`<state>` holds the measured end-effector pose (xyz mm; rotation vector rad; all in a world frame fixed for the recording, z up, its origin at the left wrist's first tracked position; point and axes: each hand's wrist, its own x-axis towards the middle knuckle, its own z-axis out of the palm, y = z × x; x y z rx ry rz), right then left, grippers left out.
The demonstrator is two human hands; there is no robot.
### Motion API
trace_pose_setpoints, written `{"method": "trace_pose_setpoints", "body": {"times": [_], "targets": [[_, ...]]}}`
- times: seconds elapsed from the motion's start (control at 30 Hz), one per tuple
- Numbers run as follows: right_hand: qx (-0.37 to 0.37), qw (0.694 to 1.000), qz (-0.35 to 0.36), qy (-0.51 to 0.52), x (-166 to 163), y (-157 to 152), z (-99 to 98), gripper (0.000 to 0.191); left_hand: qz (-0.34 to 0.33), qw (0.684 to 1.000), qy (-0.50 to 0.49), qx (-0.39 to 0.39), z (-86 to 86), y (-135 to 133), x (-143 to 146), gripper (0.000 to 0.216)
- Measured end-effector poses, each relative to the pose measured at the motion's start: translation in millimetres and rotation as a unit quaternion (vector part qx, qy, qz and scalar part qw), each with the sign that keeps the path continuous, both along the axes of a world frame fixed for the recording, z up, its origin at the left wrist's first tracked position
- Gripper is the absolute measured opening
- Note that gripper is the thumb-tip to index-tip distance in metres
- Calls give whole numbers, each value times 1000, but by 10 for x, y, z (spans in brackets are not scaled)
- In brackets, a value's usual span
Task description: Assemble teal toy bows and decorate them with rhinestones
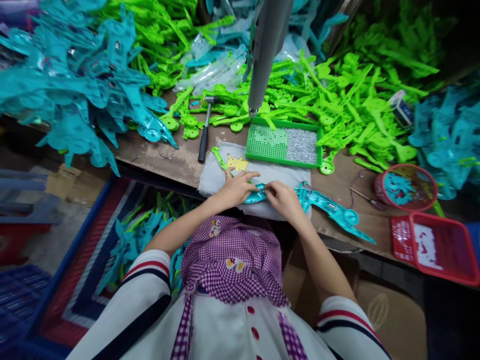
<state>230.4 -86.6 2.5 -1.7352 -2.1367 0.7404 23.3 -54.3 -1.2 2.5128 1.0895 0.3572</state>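
**Pinching the teal piece on the cloth**

Pressing down now: left hand (237,187) & right hand (284,199), both clamped on the teal plastic part (322,202), on the grey cloth (262,172) at table (180,160) edge. Best kept flat, fingertips close together; green tray (284,145) w/ small bits just behind.

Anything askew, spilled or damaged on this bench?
One thing: a teal plastic part juts past the table edge beside the right hand. The left hand presses another teal piece onto the grey cloth. Heaped green parts look like stock, not spillage.
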Motion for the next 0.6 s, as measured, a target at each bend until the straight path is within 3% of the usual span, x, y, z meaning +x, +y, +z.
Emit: {"method": "trace_pose_setpoints", "body": {"times": [0.1,0.2,0.33,0.6], "targets": [[-46,998,-2,42,29,89,39,16,1,1000,1,4,-2,-1,8,28],[-69,997,-33,11,21,151,81,14,3,1000,5,8,-4,-9,10,27],[-62,994,-73,-53,65,116,116,14,3,1000,14,14,15,-11,8,26],[-20,986,-163,-10,306,-91,62,17,2,1000,4,23,16,-11,-11,27]]}}
